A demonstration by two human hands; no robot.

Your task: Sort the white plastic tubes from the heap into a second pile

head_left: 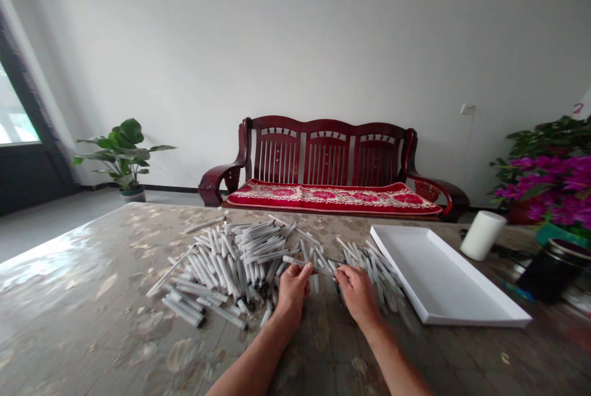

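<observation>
While the left hand [292,291] grips a white pen [290,260] above the desk [106,334], the right hand [357,291] curls near its other end; whether that one grasps anything, I cannot tell.

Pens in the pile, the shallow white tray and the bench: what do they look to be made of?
Pens: probably plastic; slim, pale barrels with some black ends.
Shallow white tray: likely paperboard, matte; thin, straight, folded-looking walls, though plastic isn't ruled out.
Bench: apparently varnished wood; glossy dark red, with slatted back and carved, curved arms.
</observation>
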